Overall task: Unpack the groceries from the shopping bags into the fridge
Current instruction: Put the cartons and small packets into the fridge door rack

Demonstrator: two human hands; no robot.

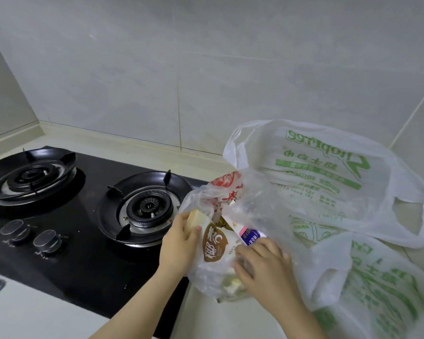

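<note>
A thin clear plastic bag [252, 204] lies on the counter beside the stove, with packets inside. My left hand [179, 243] grips a bread packet with a brown oval label [213, 243] at the bag's left side. My right hand [264, 263] presses on the bag's lower part, fingers curled over the plastic and what lies in it. A white and blue carton [249, 234] and a red-printed packet [227, 189] show inside the bag. Two white shopping bags with green print lie to the right: one behind [328, 172], one at the near right [382, 285].
A black two-burner gas stove [88, 216] fills the left, its right burner [147, 206] close to my left hand and two knobs [32, 236] at the front. A tiled wall [206, 69] stands behind. The pale counter [213, 321] runs along the front.
</note>
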